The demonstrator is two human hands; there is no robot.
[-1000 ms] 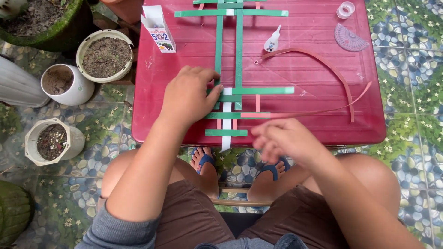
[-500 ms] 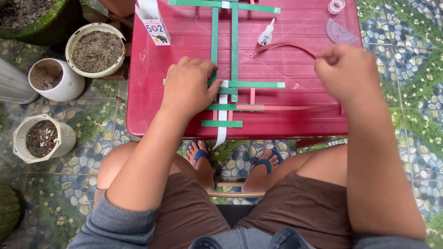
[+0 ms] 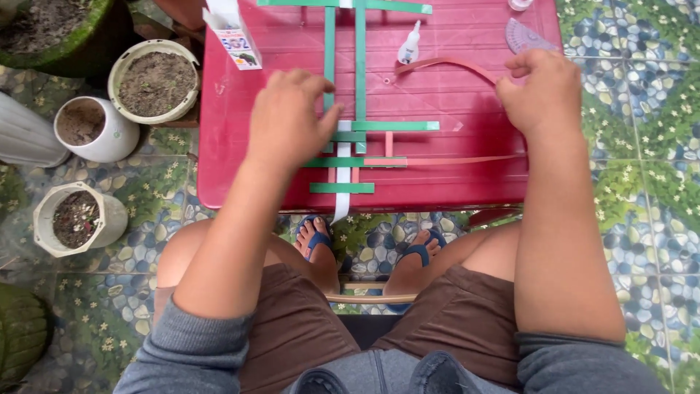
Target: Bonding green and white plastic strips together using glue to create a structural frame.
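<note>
The left hand [image 3: 288, 117] lies flat, fingers spread, pressing the woven green strips [image 3: 343, 135] onto the red table [image 3: 452, 95]. The right hand [image 3: 547, 91] is curled closed, pinching a long pink strip [image 3: 452, 64].

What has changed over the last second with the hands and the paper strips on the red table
The right hand went from the near table edge to the far right, drawing the red strip sideways through the green strips. The left hand stayed pressed on the weave.
</note>
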